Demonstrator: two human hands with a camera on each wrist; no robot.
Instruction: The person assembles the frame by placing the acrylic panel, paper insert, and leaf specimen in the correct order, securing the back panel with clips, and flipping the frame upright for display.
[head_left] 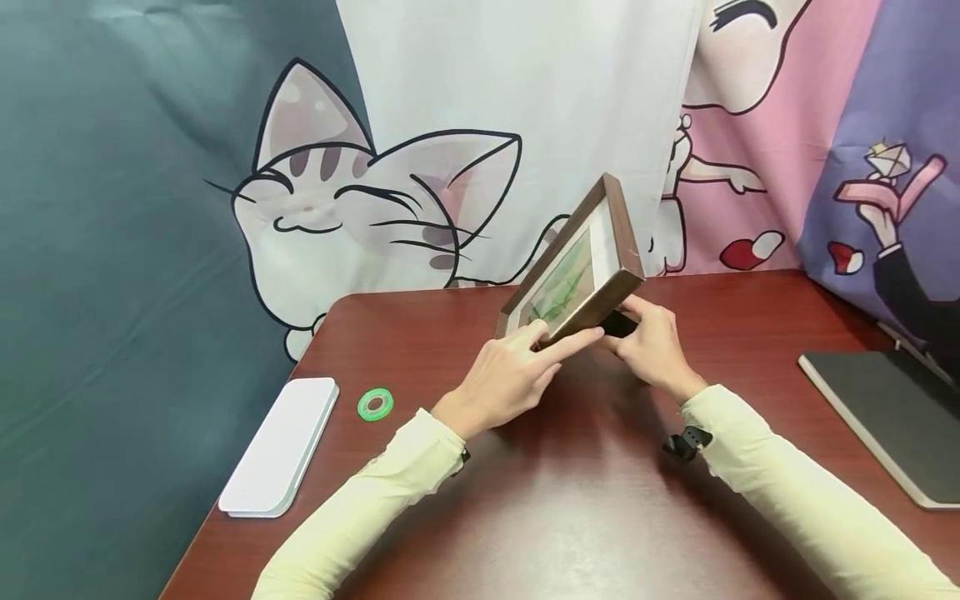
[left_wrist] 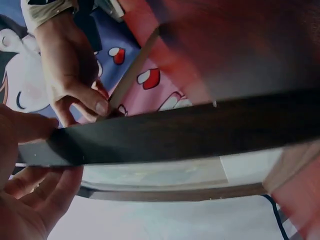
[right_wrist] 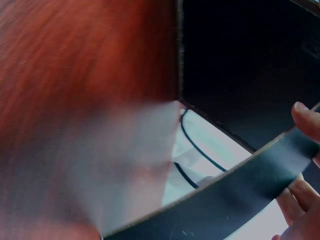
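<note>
A brown wooden picture frame (head_left: 622,233) with a green picture behind a pale mat is held tilted above the table. My left hand (head_left: 498,379) grips one edge of it, fingers on the picture side and thumb on the other in the left wrist view. At the frame's back, my right hand (head_left: 656,346) pinches a flat dark support leg (right_wrist: 215,195) between thumb and fingers. This leg stands out at an angle from the black backing (right_wrist: 235,65), seen in the right wrist view. How the leg joins the backing is hidden.
On the reddish-brown table (head_left: 585,517), a white slim case (head_left: 279,450) lies at the left, beside a green tape roll (head_left: 375,404). A dark notebook-like slab (head_left: 892,417) lies at the right. Cartoon-printed curtains (head_left: 570,92) hang behind and beside the table.
</note>
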